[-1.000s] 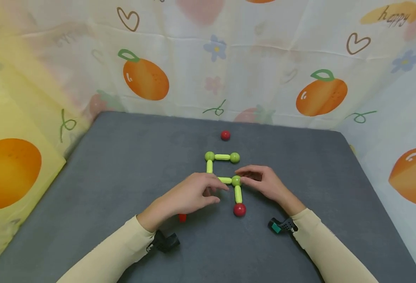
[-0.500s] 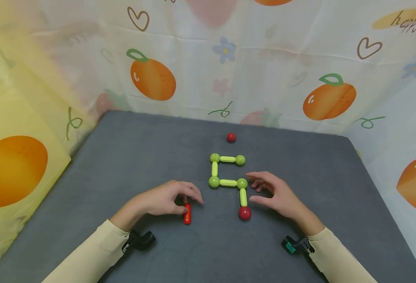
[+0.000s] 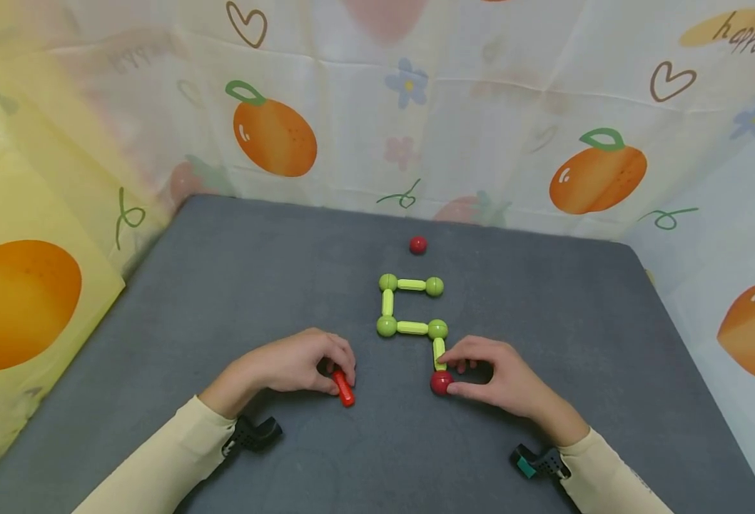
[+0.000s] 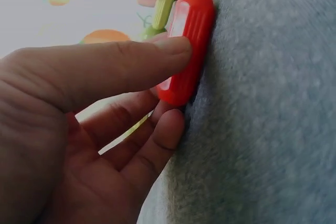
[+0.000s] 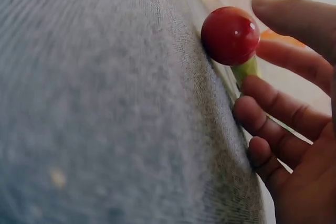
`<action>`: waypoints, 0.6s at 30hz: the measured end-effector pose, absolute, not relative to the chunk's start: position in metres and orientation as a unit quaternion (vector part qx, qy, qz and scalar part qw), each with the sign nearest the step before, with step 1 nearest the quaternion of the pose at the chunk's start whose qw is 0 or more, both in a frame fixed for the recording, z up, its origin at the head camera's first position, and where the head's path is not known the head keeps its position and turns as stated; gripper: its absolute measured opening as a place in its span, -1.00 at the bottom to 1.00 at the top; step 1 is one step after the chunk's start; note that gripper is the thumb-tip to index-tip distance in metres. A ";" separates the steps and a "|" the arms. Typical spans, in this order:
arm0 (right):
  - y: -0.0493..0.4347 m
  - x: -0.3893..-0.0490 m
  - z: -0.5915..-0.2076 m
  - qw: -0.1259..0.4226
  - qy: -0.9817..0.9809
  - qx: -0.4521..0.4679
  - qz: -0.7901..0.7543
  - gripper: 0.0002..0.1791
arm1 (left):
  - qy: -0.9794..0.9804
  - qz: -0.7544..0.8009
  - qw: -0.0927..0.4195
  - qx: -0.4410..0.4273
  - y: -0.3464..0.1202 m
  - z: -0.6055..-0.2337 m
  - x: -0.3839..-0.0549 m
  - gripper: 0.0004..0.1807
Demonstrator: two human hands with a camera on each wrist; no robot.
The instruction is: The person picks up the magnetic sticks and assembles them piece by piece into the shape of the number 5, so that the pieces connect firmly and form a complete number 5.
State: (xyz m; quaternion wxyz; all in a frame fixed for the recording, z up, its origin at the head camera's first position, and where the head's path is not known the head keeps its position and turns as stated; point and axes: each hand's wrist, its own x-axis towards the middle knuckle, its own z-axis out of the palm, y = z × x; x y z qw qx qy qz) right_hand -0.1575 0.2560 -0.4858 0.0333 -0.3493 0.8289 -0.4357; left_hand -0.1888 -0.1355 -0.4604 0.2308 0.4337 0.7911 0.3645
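Note:
Between thumb and fingers, my left hand [image 3: 297, 363] pinches a short red rod [image 3: 347, 394], just over the table. The left wrist view shows the thumb across the ribbed red rod [image 4: 198, 27]. My right hand [image 3: 502, 371] is beside a red ball [image 3: 442, 383] at the near end of a joined shape of yellow-green rods and green balls. Its index fingertip is by the yellow-green rod [image 3: 439, 348] behind that ball. In the right wrist view, the thumb stands slightly off the red ball [image 5: 229, 38], with the other fingers loosely bent around its far side.
A loose red ball [image 3: 418, 245] lies behind the green shape [image 3: 387, 303] near the back of the grey table [image 3: 255, 271]. Printed cloth [image 3: 352, 128] hangs behind the table, with yellow cloth at the left. Each wrist carries a small black camera mount.
My left hand has come back from the green shape to the red rod and taken hold of it, tilting it. The right hand has come down and left towards the near red ball.

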 end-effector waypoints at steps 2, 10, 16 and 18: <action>0.256 -0.157 -0.487 0.031 0.832 -0.352 -0.428 -0.59 | 0.798 0.361 0.223 0.429 -0.132 -0.461 -0.187 -0.75; 0.253 -0.153 -0.489 0.029 0.831 -0.362 -0.421 -0.67 | 0.809 0.372 0.191 0.414 -0.117 -0.468 -0.180 -0.76; 0.252 -0.152 -0.493 0.014 0.826 -0.366 -0.428 -0.66 | 0.819 0.373 0.156 0.408 -0.104 -0.471 -0.175 -0.78; 0.252 -0.152 -0.494 0.010 0.826 -0.367 -0.428 -0.66 | 0.824 0.373 0.144 0.402 -0.100 -0.471 -0.173 -0.78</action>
